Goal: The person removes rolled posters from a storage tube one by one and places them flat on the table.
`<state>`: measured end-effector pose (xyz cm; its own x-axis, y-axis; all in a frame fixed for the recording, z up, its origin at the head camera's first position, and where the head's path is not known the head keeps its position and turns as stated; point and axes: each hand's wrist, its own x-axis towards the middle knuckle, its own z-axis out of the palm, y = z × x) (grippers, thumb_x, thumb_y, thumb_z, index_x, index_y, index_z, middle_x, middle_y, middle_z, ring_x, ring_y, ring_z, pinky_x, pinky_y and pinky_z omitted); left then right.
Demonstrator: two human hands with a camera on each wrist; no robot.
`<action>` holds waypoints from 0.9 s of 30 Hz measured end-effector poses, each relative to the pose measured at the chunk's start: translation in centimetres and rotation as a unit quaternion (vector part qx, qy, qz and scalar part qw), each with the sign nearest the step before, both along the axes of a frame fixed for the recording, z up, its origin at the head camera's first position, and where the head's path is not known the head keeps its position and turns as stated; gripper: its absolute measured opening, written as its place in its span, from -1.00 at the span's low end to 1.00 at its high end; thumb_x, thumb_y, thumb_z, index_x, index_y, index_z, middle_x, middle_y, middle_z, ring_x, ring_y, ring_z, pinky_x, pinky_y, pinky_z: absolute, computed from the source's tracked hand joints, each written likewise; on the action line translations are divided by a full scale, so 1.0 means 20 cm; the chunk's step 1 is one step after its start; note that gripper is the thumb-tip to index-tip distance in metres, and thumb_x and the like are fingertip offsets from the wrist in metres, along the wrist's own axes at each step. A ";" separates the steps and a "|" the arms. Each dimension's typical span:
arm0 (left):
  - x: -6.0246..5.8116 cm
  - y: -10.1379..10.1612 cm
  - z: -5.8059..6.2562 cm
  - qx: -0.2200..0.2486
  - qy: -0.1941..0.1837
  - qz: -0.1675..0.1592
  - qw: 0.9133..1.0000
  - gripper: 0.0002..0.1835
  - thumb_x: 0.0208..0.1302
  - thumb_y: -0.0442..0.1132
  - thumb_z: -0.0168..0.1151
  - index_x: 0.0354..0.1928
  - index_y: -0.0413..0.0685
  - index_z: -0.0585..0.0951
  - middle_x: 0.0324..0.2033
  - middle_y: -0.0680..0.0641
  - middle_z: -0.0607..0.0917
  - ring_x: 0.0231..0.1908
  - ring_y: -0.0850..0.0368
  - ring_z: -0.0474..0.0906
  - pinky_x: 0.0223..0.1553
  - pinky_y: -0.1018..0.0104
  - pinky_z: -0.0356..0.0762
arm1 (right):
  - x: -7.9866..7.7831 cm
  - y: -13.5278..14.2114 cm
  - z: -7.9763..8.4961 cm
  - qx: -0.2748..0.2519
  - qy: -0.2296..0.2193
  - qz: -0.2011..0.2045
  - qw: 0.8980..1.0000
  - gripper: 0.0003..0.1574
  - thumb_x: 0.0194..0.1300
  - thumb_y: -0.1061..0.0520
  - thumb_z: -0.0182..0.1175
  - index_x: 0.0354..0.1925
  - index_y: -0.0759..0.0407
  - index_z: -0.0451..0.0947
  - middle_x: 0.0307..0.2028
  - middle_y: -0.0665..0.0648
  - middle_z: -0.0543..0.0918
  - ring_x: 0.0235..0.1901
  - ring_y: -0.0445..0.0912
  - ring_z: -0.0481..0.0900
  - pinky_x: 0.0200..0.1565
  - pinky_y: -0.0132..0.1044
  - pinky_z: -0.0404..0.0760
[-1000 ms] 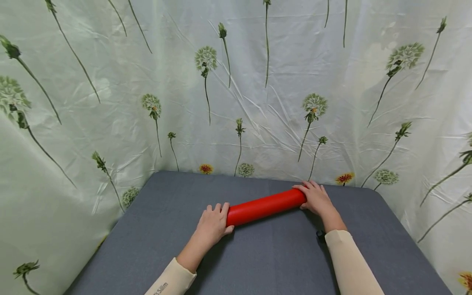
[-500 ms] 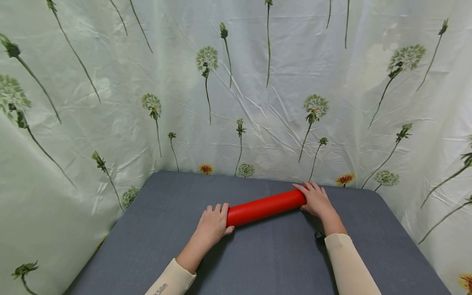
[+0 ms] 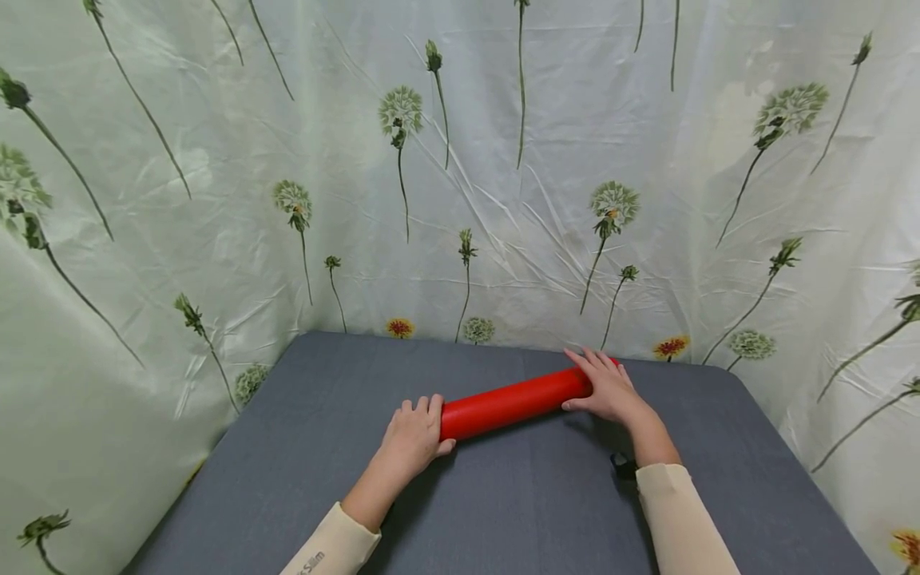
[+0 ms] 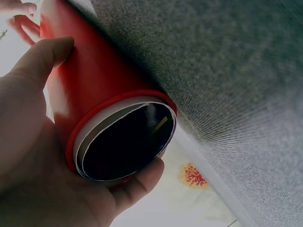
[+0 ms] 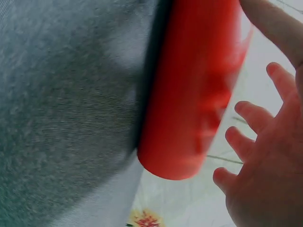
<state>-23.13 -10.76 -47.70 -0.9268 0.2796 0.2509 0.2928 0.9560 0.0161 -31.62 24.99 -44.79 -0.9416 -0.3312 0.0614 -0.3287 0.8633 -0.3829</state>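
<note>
A long red tube [image 3: 513, 405] lies slantwise on the grey table, its right end farther back. My left hand [image 3: 413, 438] grips the near left end, thumb on one side and fingers round the other. In the left wrist view that end of the tube [image 4: 102, 71] is hollow, with a thin white layer inside the red wall and a dark interior. My right hand [image 3: 607, 390] is over the far right end with fingers spread. In the right wrist view its fingers [image 5: 253, 116] stand apart from the tube's closed-looking red end [image 5: 184, 118]; the thumb is close beside it.
The grey cloth-covered table [image 3: 345, 383] has rounded far corners. A pale curtain [image 3: 345, 160] printed with dandelions hangs right behind and along the left and right sides. A small black object [image 3: 622, 465] shows beside the right wrist.
My right hand has loosened from the tube's far end, slid slightly left and spread its fingers, uncovering the red tip. The left hand and the tube stay nearly in place.
</note>
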 end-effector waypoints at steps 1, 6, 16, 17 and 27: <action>0.00 0.00 0.00 -0.001 0.000 0.001 1.000 -0.30 0.16 0.12 0.59 0.12 -0.17 0.50 -0.19 -0.20 0.68 -0.31 -0.08 0.53 -0.19 0.04 0.64 | 0.01 -0.01 0.00 -0.003 0.001 0.002 1.000 0.27 0.17 -0.16 0.56 0.66 0.08 0.15 0.62 0.49 0.12 0.59 0.50 0.00 0.47 0.60 -0.13; 0.01 0.00 0.00 0.003 -0.001 0.002 1.000 -0.32 0.15 0.11 0.60 0.09 -0.18 0.51 -0.21 -0.20 0.67 -0.33 -0.08 0.52 -0.21 0.04 0.64 | 0.04 -0.06 0.04 -0.009 0.013 0.018 1.000 0.28 0.18 -0.20 0.55 0.67 0.02 0.14 0.63 0.44 0.15 0.60 0.46 0.01 0.47 0.61 -0.13; 0.01 0.01 0.01 -0.001 -0.001 0.006 1.000 -0.31 0.16 0.12 0.59 0.10 -0.18 0.51 -0.21 -0.20 0.68 -0.31 -0.09 0.53 -0.19 0.03 0.64 | 0.09 -0.21 0.09 -0.008 0.026 0.044 0.999 0.30 0.16 -0.22 0.57 0.68 -0.06 0.13 0.65 0.37 0.15 0.63 0.40 0.03 0.50 0.56 -0.11; 0.01 0.01 0.01 -0.001 -0.001 0.005 1.000 -0.31 0.16 0.12 0.59 0.10 -0.18 0.50 -0.21 -0.20 0.68 -0.31 -0.09 0.53 -0.19 0.03 0.64 | 0.09 -0.23 0.09 -0.005 0.027 0.046 0.999 0.30 0.16 -0.22 0.57 0.68 -0.07 0.13 0.65 0.36 0.16 0.63 0.40 0.03 0.51 0.55 -0.10; 0.01 0.01 0.01 0.000 0.008 0.001 1.000 -0.32 0.16 0.12 0.59 0.08 -0.18 0.50 -0.23 -0.19 0.66 -0.34 -0.08 0.51 -0.21 0.04 0.63 | 0.15 -0.36 0.13 0.006 0.028 0.071 0.997 0.29 0.15 -0.23 0.58 0.68 -0.13 0.15 0.67 0.30 0.15 0.65 0.36 0.02 0.53 0.51 -0.08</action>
<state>-22.86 -10.57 -47.47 -0.9234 0.2769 0.2659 0.2905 0.9568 0.0123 -28.53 17.87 -42.28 -0.8804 -0.4617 0.1083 -0.4684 0.8111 -0.3502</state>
